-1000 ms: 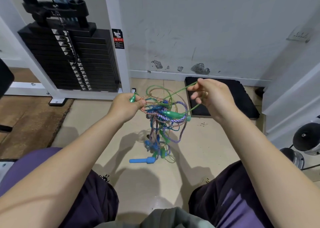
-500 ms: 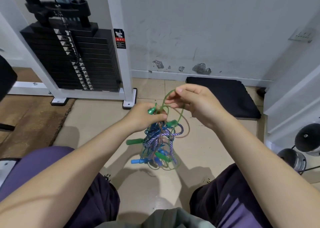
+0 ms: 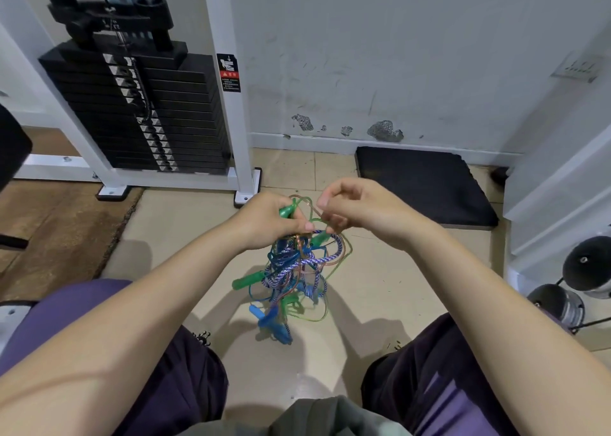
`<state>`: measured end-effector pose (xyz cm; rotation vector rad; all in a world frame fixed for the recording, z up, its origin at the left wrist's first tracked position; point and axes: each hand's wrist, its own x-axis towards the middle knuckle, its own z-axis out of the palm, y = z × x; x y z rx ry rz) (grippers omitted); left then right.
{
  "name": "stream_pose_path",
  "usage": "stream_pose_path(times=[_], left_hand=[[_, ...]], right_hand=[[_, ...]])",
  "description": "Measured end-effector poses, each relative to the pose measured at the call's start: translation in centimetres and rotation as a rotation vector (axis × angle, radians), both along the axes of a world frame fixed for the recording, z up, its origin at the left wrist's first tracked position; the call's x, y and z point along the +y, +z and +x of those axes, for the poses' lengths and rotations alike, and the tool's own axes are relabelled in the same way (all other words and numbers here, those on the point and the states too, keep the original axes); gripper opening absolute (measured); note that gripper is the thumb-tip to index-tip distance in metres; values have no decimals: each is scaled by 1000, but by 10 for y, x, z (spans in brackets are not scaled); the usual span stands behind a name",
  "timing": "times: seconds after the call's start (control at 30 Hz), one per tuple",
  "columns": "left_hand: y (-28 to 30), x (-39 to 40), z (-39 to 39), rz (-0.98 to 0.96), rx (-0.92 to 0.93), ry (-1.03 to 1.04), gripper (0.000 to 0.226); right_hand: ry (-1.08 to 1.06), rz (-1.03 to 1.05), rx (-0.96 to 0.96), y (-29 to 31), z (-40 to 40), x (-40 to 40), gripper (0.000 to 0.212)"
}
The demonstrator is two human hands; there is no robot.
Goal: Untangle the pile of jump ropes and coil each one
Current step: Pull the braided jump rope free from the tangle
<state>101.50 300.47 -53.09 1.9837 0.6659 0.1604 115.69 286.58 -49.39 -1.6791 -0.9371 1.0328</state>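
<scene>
A tangled bundle of jump ropes [image 3: 297, 270] hangs in the air between my knees, made of green, blue, orange and purple-white braided cords. My left hand [image 3: 269, 222] grips a green handle [image 3: 287, 211] together with the top of the bundle. My right hand [image 3: 355, 209] pinches a thin green cord loop [image 3: 305, 204] right beside the left hand. Another green handle [image 3: 248, 280] sticks out to the left. Blue handles [image 3: 269, 319] dangle at the bottom, close to the floor.
A weight-stack machine [image 3: 142, 111] with a white frame stands at the back left. A black mat [image 3: 423, 184] lies against the wall at the back right. Dumbbells [image 3: 585, 270] sit at the right edge. The floor beneath is beige tile.
My hands have drawn close together, and the right hand has moved left along the green cord. The bundle, stretched wide before, now hangs narrower and lower.
</scene>
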Motion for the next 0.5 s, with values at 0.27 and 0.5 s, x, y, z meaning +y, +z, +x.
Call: stream_pose_path(times=[0.27, 0.5], left_hand=[[4, -2, -1, 19, 6, -20, 22], [11, 4, -6, -200, -176, 99, 27]], right_hand=[[97, -140, -46, -4, -5, 1, 26], [59, -197, -320, -8, 4, 3, 9]])
